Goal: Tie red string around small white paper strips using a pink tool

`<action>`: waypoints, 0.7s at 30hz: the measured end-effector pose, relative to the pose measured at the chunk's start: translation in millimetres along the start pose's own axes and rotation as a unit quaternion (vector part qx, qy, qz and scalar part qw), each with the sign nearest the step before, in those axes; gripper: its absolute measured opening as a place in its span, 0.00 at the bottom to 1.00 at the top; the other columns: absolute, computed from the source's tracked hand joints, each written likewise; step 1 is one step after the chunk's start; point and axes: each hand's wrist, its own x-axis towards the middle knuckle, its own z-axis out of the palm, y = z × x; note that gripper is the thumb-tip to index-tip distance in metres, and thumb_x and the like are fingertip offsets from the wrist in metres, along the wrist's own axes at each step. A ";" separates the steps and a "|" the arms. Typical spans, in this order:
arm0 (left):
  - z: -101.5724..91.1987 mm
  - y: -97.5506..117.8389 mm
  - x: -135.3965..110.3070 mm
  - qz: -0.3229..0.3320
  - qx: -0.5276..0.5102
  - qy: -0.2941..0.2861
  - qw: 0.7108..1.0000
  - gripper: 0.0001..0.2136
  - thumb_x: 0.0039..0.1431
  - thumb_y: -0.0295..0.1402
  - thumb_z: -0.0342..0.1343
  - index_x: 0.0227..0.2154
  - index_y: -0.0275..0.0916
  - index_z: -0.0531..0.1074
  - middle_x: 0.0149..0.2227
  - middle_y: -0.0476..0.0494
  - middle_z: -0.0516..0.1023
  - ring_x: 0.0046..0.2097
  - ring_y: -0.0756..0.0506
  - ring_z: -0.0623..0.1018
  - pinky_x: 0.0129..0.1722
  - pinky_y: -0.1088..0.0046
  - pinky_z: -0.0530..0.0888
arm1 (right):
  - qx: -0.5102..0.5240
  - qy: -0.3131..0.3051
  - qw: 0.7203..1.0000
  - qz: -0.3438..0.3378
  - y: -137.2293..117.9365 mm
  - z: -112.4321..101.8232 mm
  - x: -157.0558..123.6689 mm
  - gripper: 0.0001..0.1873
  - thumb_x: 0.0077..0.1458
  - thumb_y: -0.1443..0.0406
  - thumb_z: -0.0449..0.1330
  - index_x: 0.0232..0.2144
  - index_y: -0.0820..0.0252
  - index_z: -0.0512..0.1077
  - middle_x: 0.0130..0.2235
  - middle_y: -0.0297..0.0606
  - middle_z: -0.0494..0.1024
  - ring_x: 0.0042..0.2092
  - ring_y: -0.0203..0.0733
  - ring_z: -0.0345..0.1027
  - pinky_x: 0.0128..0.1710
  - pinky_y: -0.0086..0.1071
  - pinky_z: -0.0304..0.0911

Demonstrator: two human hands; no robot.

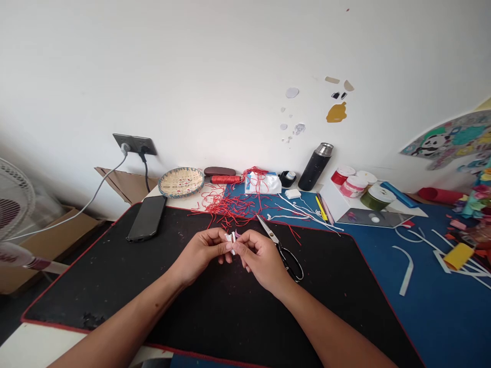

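Both hands meet over the middle of a black desk mat [115,286]. My left hand [203,250] and my right hand [261,255] are closed in a pinch on a small white folded piece [231,240] with a bit of purple beside it. Black-handled scissors [284,250] lie on the mat just right of my right hand, blades pointing away. A tangle of red string scraps [230,204] lies just beyond the hands.
A dark phone [147,217] lies at the mat's left. At the back stand a woven basket [181,182], a red thread spool [225,179], a black flask [315,166] and paint jars [355,184]. White strips [406,268] and coloured scraps litter the blue surface at right. A fan [13,204] stands at far left.
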 end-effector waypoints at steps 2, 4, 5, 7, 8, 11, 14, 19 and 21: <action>-0.7 0.3 -0.6 0.006 0.026 0.005 1.000 0.16 0.50 0.44 0.72 0.27 0.36 0.77 0.22 0.49 0.78 0.26 0.49 0.75 0.27 0.76 0.70 | 0.006 -0.003 1.000 0.007 0.5 -0.3 0.5 0.15 0.61 0.54 0.63 0.30 0.58 0.70 0.21 0.27 0.69 0.20 0.31 0.59 0.19 0.24 0.55; -0.9 0.1 -1.3 0.012 0.050 0.011 0.999 0.16 0.51 0.45 0.71 0.27 0.37 0.77 0.22 0.49 0.78 0.26 0.49 0.74 0.27 0.75 0.70 | 0.013 -0.005 1.000 0.016 1.3 -0.4 0.9 0.16 0.60 0.52 0.63 0.31 0.58 0.70 0.21 0.26 0.69 0.19 0.31 0.58 0.19 0.24 0.54; -0.7 0.0 -1.8 0.015 0.062 0.014 0.998 0.16 0.52 0.46 0.71 0.28 0.37 0.78 0.22 0.49 0.78 0.26 0.49 0.74 0.27 0.75 0.70 | 0.016 -0.006 1.000 0.020 1.7 -0.5 1.0 0.17 0.60 0.52 0.63 0.31 0.58 0.70 0.20 0.26 0.69 0.19 0.30 0.58 0.18 0.24 0.54; 0.4 -0.1 -2.9 0.025 0.085 0.026 0.996 0.16 0.53 0.47 0.70 0.28 0.38 0.79 0.23 0.49 0.78 0.27 0.48 0.75 0.28 0.75 0.70 | 0.017 -0.004 1.000 0.025 2.1 -0.9 1.4 0.18 0.59 0.50 0.64 0.31 0.58 0.70 0.20 0.25 0.68 0.18 0.30 0.57 0.18 0.24 0.54; 1.3 0.0 -3.6 0.031 0.097 0.033 0.994 0.16 0.53 0.47 0.69 0.29 0.38 0.79 0.23 0.49 0.78 0.27 0.48 0.75 0.28 0.74 0.70 | 0.016 -0.002 1.000 0.027 2.2 -1.2 1.6 0.18 0.59 0.50 0.64 0.31 0.58 0.70 0.19 0.25 0.68 0.18 0.30 0.57 0.18 0.24 0.54; 4.3 1.0 -6.0 0.048 0.122 0.057 0.990 0.16 0.53 0.47 0.69 0.30 0.38 0.80 0.24 0.48 0.78 0.27 0.47 0.75 0.28 0.74 0.71 | 0.017 -0.001 0.999 0.033 2.0 -2.1 2.4 0.19 0.58 0.49 0.64 0.31 0.58 0.69 0.18 0.25 0.67 0.18 0.30 0.56 0.18 0.24 0.52; 5.9 2.5 -7.6 0.060 0.128 0.066 0.988 0.15 0.54 0.47 0.68 0.31 0.39 0.81 0.24 0.48 0.78 0.28 0.47 0.75 0.28 0.73 0.71 | 0.027 -0.003 0.999 0.040 2.1 -2.5 3.0 0.21 0.58 0.48 0.65 0.29 0.58 0.68 0.18 0.25 0.67 0.18 0.30 0.56 0.18 0.24 0.51; 4.2 3.7 -6.5 0.044 0.110 0.028 0.993 0.15 0.55 0.47 0.68 0.31 0.39 0.78 0.23 0.49 0.77 0.27 0.47 0.74 0.27 0.74 0.70 | 0.042 -0.007 0.998 0.053 3.8 -2.2 3.6 0.23 0.56 0.46 0.65 0.29 0.58 0.68 0.18 0.25 0.67 0.18 0.30 0.56 0.17 0.24 0.51; 3.5 3.7 -5.5 0.035 0.096 0.018 0.995 0.16 0.56 0.47 0.67 0.30 0.38 0.78 0.23 0.49 0.76 0.26 0.48 0.73 0.27 0.74 0.70 | 0.046 -0.007 0.998 0.050 4.4 -2.1 3.9 0.23 0.57 0.46 0.65 0.29 0.58 0.68 0.18 0.25 0.67 0.18 0.30 0.56 0.17 0.24 0.51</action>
